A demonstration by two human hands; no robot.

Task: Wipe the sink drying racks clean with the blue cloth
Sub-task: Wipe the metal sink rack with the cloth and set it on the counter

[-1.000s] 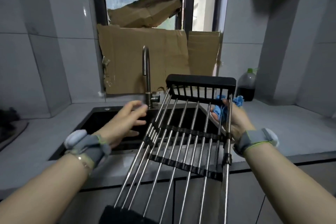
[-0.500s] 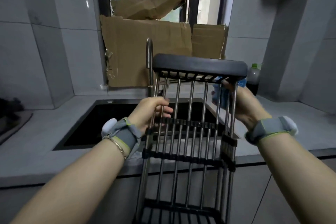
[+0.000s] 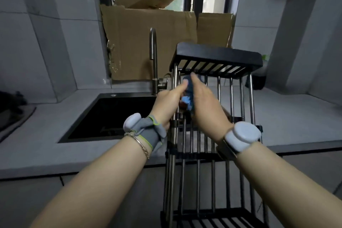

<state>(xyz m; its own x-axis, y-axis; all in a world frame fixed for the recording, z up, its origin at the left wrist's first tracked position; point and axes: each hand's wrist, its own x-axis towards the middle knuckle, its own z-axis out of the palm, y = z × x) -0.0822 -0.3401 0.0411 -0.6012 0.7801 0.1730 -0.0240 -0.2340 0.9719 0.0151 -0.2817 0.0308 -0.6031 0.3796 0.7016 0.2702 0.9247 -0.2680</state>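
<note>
The drying rack (image 3: 218, 57), steel rods between two black end bars, stands almost upright in front of me, just right of the black sink (image 3: 114, 114). My left hand (image 3: 169, 103) grips the rack's left side rods, thumb pointing up. My right hand (image 3: 205, 105) holds the blue cloth (image 3: 187, 98) against the upper left rods, close beside my left hand. Only a strip of the cloth shows between the two hands.
A steel tap (image 3: 153, 61) rises behind the sink. Cardboard sheets (image 3: 148, 42) cover the window behind it. A dark bottle (image 3: 259, 81) stands on the grey counter (image 3: 296, 122) behind the rack's right side. A dark object (image 3: 11, 102) lies at the far left.
The rack has been tipped from a low slant to nearly upright. My left hand has closed on its left rods. My right hand has carried the cloth from the rack's right side to its left.
</note>
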